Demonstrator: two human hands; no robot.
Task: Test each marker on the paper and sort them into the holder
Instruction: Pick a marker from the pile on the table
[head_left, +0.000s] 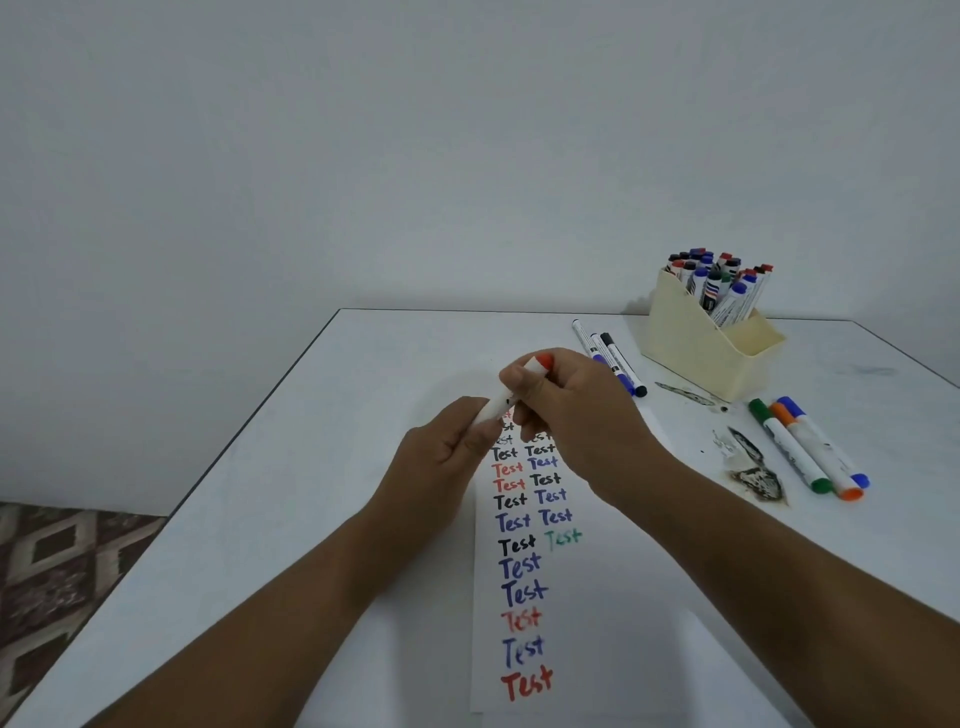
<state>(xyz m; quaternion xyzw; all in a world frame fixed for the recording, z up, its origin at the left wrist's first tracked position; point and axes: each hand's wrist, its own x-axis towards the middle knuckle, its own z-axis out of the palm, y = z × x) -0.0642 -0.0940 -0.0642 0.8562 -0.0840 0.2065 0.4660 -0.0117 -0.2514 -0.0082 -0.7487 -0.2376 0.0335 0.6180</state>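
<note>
Head view: a person tests markers at a white worktop (363, 395), over a white paper sheet (602, 623) lined with "Test".
Holder: cream plastic desk holder (696, 353), back compartment packed with upright markers, front pocket looks bare.
Hands: left hand (441, 452) pinches the barrel's lower end; right hand (571, 410) curls round its middle.
Marker: white-barrelled, orange-capped marker (511, 389), held tilted above the paper; likely light, stiff, smooth, so best taken mid-barrel.
</note>
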